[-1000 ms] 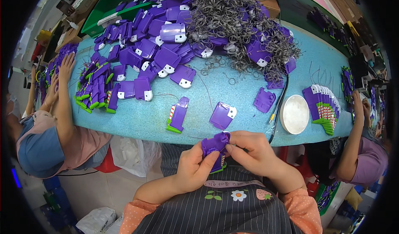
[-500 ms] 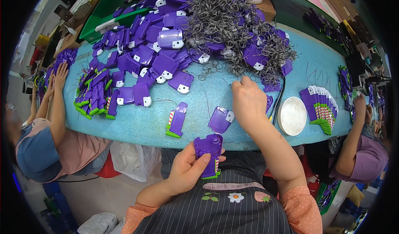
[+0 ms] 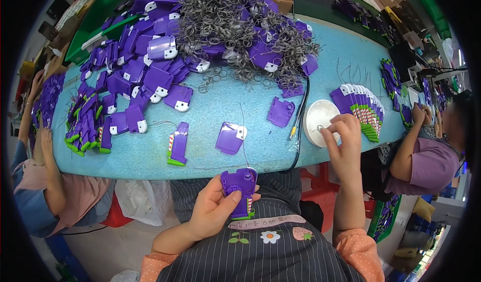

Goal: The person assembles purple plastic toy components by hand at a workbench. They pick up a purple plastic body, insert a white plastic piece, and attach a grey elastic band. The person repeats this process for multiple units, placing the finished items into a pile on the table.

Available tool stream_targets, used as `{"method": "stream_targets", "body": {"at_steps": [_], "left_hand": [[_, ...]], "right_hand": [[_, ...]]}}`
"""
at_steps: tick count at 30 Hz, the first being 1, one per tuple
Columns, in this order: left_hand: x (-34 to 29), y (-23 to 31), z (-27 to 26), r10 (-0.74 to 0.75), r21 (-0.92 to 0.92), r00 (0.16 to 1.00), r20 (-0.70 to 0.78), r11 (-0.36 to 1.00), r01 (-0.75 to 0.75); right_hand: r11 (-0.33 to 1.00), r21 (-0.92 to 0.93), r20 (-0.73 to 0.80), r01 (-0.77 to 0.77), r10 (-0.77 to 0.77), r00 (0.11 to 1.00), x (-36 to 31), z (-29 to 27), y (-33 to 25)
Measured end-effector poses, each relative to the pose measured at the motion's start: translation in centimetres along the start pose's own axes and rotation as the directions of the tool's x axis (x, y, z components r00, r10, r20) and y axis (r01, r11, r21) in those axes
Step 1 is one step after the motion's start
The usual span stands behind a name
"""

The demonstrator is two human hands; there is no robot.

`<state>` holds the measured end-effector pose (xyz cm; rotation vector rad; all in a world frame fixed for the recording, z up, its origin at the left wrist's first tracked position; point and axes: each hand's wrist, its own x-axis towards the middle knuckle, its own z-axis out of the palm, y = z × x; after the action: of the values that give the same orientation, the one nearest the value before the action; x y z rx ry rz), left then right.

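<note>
My left hand (image 3: 215, 204), low in front of the apron, grips a purple plastic casing (image 3: 239, 181) with a red-and-white striped edge and a green foot. A thin wire runs up from its top. Over a white bowl (image 3: 311, 119), my right hand (image 3: 345, 139) is closed in a pinch. At its fingertips shows a small curled wire (image 3: 319, 128). On the table ahead lie a purple cover with a white corner (image 3: 229, 138), a striped purple casing with a green foot (image 3: 179, 144) and an open purple shell (image 3: 280, 111).
A large tangle of grey curled wires (image 3: 225, 21) lies across a heap of purple covers (image 3: 155, 79). Assembled casings form a pile (image 3: 85, 121) at left and a fanned row (image 3: 361, 111) at right. A black cable (image 3: 303, 116) runs beside the bowl. Co-workers sit on both sides.
My right hand has moved from the edge of the wire tangle to the bowl, rightward and nearer me. The view has shifted right. My left hand still holds the casing.
</note>
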<state>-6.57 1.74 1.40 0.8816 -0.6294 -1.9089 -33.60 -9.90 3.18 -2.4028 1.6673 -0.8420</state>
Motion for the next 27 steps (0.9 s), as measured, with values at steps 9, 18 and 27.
{"method": "stream_targets", "body": {"at_steps": [9, 18, 27], "left_hand": [[0.5, 0.3, 0.6, 0.019, 0.05, 1.0, -0.01, 0.999, -0.018], [1.7, 1.2, 1.9, 0.082, 0.092, 0.994, 0.078, 0.992, -0.089], [1.0, 1.0, 1.1, -0.058, 0.272, 0.987, 0.153, 0.962, 0.015]], "right_hand": [[0.798, 0.57, -0.061, -0.199, 0.282, 0.958, -1.3, -1.4, -1.2], [0.314, 0.875, 0.393, -0.368, -0.017, 0.919, -2.8, 2.5, -7.6], [0.055, 0.786, 0.616, -0.615, 0.014, 0.788, -3.2, 2.4, -7.6]]}}
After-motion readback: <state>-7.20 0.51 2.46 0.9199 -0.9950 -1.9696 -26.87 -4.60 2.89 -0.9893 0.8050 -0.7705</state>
